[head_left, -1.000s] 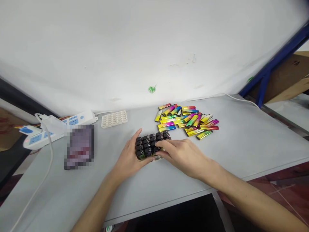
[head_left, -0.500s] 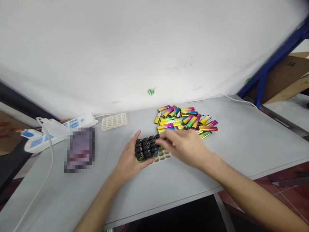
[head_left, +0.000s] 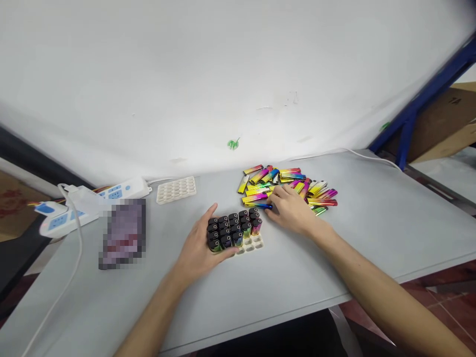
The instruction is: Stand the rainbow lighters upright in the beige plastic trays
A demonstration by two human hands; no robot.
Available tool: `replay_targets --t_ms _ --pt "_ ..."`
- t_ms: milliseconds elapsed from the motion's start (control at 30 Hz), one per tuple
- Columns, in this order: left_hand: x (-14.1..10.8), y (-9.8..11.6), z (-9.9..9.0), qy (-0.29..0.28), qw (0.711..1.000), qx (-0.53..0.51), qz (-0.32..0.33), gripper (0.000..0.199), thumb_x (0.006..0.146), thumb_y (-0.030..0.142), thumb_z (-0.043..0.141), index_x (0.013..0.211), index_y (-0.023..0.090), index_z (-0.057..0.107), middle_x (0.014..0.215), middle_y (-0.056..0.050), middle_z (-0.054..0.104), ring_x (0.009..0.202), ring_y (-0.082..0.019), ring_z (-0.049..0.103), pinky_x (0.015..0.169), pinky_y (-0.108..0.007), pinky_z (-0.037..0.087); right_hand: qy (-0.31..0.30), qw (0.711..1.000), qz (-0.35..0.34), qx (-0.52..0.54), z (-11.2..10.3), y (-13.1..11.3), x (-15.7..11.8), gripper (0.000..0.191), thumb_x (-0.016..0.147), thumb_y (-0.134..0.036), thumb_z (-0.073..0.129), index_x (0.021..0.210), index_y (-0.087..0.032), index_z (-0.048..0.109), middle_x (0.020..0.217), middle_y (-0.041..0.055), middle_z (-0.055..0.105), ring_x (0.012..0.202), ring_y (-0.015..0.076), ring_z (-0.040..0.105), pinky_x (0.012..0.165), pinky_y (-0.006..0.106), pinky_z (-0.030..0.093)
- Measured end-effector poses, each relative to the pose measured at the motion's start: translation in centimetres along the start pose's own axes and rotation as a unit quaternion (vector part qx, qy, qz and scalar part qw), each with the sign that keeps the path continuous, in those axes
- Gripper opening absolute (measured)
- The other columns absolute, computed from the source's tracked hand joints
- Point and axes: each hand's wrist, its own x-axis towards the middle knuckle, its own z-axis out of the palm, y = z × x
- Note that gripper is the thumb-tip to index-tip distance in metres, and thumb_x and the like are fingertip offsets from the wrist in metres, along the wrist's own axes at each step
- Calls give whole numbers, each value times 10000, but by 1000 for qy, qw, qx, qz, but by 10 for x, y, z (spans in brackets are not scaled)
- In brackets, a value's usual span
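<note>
A pale tray of oval holes (head_left: 250, 244) lies on the table, partly filled with upright lighters (head_left: 235, 229) that show black tops. My left hand (head_left: 199, 248) grips the tray's left end, thumb along the front and fingers behind. Its right front holes are bare. Beyond the tray lies a loose pile of shiny rainbow-coloured lighters (head_left: 256, 178). My right hand (head_left: 292, 208) is at the pile's near edge, fingers curled down among the lighters beside a blue-ended one. Its fingertips are partly hidden, so what they pinch cannot be made out.
Another pale holed tray (head_left: 176, 190) lies near the wall at the left. A white power strip (head_left: 122, 191) with plugs and cables stands left of it, and a blurred purple packet (head_left: 124, 233) lies in front. A blue metal frame (head_left: 405, 134) and cardboard boxes (head_left: 442, 119) stand at the right.
My right hand has moved from above the tray to the pile on the right, uncovering the lighters at the tray's right back. My left hand stays on the tray.
</note>
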Motion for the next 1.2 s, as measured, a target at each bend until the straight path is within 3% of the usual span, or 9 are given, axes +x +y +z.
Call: replay_targets --t_ms 67,133,200,267,367,500,667,933,1200 --pt "0 0 -1 0 1000 -1 -4 1053 678 546 794 1523 290 219 1271 -75 617 1134 -289 644 985 -460 511 17 995 20 95 -6 0 -1 147 878 -335 609 883 -190 630 983 93 615 982 262 518 850 383 435" --pt "-1 0 -1 1 1000 -1 -8 1048 678 552 793 1521 294 225 1269 -76 619 1134 -290 645 980 -460 514 47 971 66 223 -11 -1 -2 167 890 -371 596 904 -206 577 1026 78 629 999 247 541 827 368 439" --pt "-1 0 -2 0 1000 0 -8 1047 678 554 792 1521 298 226 1265 -76 623 1131 -289 647 973 -460 519 67 917 119 374 -16 -3 -3 199 924 -414 549 957 -225 496 982 56 650 930 218 585 756 340 443" --pt "-1 -1 -2 -1 1000 4 -6 1041 678 550 793 1519 301 231 1265 -76 626 1125 -289 650 970 -465 520 57 844 151 512 -17 -7 -4 227 956 -453 495 1008 -249 412 825 -4 632 735 170 591 651 296 426" --pt "-1 -2 -3 -4 1000 12 -2 1035 681 542 793 1518 302 235 1260 -77 631 1120 -290 653 974 -472 517 5 771 171 614 -15 -16 -4 266 961 -505 486 1029 -268 387 616 -102 445 474 100 384 501 233 308" --pt "-1 -2 -3 -3 1000 11 -10 1033 684 549 790 1519 305 232 1265 -76 627 1115 -282 656 972 -463 519 -60 759 200 617 -8 -27 -3 442 953 -614 426 799 -207 508 551 -83 297 466 82 225 460 240 168" --pt "-2 -2 -4 -2 1000 15 -15 1023 686 547 787 1517 296 246 1256 -76 637 1112 -283 659 966 -457 523 -62 747 248 614 -1 -32 -3 611 949 -636 372 518 -204 382 440 -66 205 413 81 193 449 269 134" --pt "-2 0 -4 -2 1000 23 -16 1003 689 553 780 1511 301 262 1238 -69 650 1114 -288 663 964 -450 525 -24 711 268 650 1 -31 -2 534 946 -467 385 474 -218 360 410 -59 226 380 80 163 412 266 151" --pt "-2 -1 -4 -3 1000 24 -11 983 699 553 773 1506 299 273 1244 -73 644 1123 -289 656 980 -462 514 -15 720 278 636 6 -27 -3 587 932 -633 389 516 -218 393 425 -67 214 393 82 176 425 264 141"
